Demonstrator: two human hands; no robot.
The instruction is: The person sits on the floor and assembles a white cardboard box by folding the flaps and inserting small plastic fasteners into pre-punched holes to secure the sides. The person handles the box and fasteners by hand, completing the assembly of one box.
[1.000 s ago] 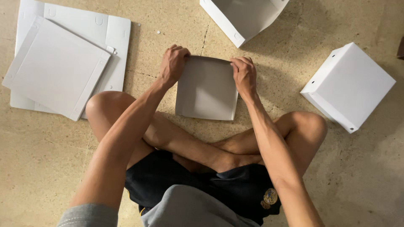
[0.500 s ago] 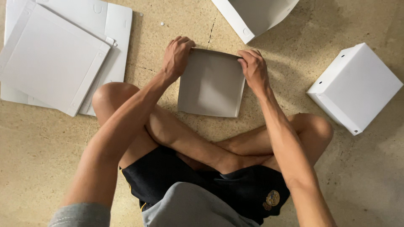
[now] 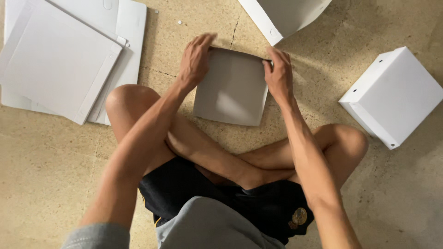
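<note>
Fingers of the left hand and right hand grasp the far corners of the grey sheet lying between them.

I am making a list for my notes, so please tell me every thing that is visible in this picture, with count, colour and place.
flat panel: one, white-grey, on the floor in front of the crossed legs, gripped at its far corners
stack of flat panels: several, exact count unclear, white, upper left on the floor
assembled box: one, white, right side on the floor
partly folded box: one, white, top edge, cut off by the frame
floor: one, beige, speckled, under everything
left hand: one, fingers on the panel's far left corner
right hand: one, fingers on the panel's far right corner
</note>
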